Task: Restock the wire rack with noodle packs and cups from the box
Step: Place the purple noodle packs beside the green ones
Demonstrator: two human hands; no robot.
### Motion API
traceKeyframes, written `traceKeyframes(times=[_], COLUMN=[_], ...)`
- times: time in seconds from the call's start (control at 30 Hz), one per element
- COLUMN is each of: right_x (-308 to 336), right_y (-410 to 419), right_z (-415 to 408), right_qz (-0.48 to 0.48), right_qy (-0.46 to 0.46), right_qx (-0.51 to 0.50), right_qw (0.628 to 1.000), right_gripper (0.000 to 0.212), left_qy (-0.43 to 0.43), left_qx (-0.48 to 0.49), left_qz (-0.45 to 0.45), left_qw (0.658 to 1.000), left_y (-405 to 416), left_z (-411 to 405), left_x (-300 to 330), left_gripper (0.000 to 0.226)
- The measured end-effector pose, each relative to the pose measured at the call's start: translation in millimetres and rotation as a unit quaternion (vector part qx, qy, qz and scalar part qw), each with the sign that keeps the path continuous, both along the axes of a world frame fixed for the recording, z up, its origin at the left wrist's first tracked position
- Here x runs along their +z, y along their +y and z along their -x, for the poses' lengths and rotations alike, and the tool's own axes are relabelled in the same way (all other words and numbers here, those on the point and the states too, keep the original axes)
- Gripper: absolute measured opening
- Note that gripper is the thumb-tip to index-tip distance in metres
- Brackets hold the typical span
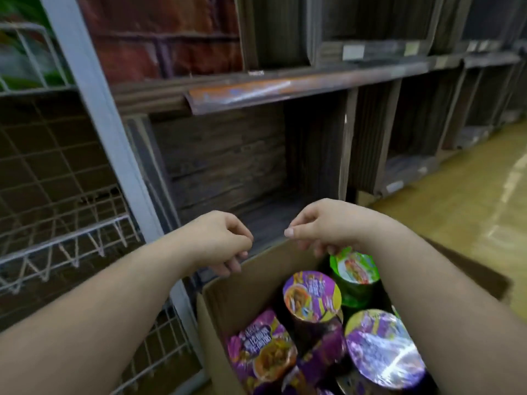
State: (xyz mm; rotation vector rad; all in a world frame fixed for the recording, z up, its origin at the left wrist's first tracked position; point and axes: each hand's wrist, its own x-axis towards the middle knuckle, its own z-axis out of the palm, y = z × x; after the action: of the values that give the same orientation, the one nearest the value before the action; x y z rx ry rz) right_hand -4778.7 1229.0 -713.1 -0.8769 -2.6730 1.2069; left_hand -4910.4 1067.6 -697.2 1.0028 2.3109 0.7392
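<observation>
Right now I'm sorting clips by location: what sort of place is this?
Probably a shop aisle during restocking: dark wooden display shelves with label strips, a white wire rack on the left, and an open cardboard box of noodle cups on the floor.

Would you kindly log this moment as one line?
left hand: empty, curled | right hand: empty, above green cup | box: cups inside

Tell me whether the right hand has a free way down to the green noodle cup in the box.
Probably yes. The right hand hovers at the box's far edge, holding nothing, with the green noodle cup just under its fingertips. The cup's lid is uncovered; nothing lies between.
</observation>
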Motion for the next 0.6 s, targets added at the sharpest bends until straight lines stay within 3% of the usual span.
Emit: traceKeyframes(times=[0.13, 0.33, 0.5, 0.6], right_x=[-54, -102, -119, -124], right_y=[14, 16, 21, 25], right_z=[-2, 5, 9, 9], right_qz=[0.053, 0.086, 0.065, 0.077], right_qy=[-0.028, -0.113, -0.178, -0.189], right_qx=[-0.005, 0.079, 0.121, 0.121], right_qw=[0.998, 0.987, 0.974, 0.972], right_gripper=[0.015, 0.017, 0.028, 0.031], left_qy=[-0.038, -0.038, 0.022, -0.011], left_qx=[0.019, -0.017, -0.117, -0.107], left_qz=[0.041, 0.151, 0.285, 0.296], left_qw=[0.998, 0.988, 0.951, 0.949], left_y=[16, 29, 45, 56], left_z=[-8, -29, -61, -75], left_x=[-48, -103, -151, -175], left_gripper=[0.017, 0.027, 0.078, 0.082])
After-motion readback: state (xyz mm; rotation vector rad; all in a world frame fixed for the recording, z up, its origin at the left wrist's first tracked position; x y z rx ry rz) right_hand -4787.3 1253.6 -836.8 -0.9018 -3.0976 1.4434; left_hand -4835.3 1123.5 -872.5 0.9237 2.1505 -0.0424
